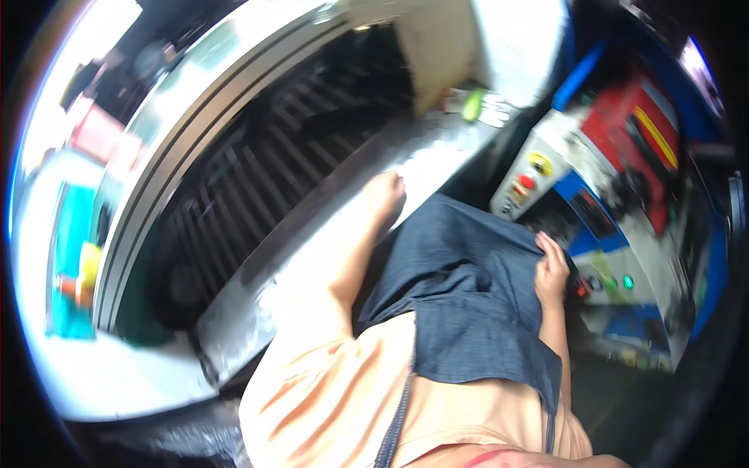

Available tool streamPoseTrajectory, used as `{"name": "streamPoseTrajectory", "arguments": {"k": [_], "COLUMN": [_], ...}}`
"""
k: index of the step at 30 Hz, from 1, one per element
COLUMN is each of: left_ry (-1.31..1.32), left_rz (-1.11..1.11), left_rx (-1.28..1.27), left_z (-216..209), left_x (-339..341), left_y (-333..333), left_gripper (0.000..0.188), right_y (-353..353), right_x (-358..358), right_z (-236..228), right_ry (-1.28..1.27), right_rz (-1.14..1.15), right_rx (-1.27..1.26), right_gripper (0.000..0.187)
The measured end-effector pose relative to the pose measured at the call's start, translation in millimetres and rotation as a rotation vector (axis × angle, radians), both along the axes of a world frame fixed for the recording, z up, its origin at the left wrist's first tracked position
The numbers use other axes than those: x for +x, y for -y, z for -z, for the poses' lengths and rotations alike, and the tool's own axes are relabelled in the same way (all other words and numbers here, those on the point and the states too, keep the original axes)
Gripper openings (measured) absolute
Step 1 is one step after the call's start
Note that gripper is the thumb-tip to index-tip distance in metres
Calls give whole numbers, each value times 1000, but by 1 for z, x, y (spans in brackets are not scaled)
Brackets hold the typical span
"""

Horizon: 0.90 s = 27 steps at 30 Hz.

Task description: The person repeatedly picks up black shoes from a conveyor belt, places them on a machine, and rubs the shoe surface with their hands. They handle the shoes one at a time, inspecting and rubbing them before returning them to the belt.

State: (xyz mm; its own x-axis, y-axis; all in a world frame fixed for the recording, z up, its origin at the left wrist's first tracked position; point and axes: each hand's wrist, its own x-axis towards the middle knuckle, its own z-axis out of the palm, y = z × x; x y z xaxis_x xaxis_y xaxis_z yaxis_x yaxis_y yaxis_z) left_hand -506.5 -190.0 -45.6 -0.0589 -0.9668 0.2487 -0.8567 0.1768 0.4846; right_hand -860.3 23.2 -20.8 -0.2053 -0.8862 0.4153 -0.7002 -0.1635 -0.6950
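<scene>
My left hand is over the pale metal ledge in front of a machine's dark ribbed opening. Motion smears its fingers, so their grip is unclear. I wear a dark blue denim apron, its skirt spread wide in front of me. At the right edge of that cloth, my right hand has its fingers bent and pressed together on the fabric. Part of those fingertips is hidden.
Right of me stands a control box with a red push button. Beyond it is a red machine part with a yellow stripe. A small green object lies at the ledge's far end. A turquoise panel shows at far left.
</scene>
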Motion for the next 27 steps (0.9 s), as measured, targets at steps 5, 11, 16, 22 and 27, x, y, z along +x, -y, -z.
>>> {"name": "streamPoseTrajectory", "arguments": {"k": [5,11,16,22,27], "left_ry": [-63,-73,-83,-81,-90], "left_rz": [61,84,96,115,114], "left_rx": [-57,-40,-56,-54,-64], "left_z": [-3,0,6,6,6], "left_x": [12,16,17,16,17], "left_y": [-5,2,4,5,4], "left_gripper": [24,25,25,24,24], "right_y": [6,9,11,9,10], "right_x": [0,2,4,3,3], "right_z": [4,0,-1,-1,1], "right_ry": [-71,-80,-94,-127,-122], "right_rz": [-57,-46,-46,-41,-41], "right_rx": [-8,44,31,23,17], "right_gripper": [57,59,57,55,54]}}
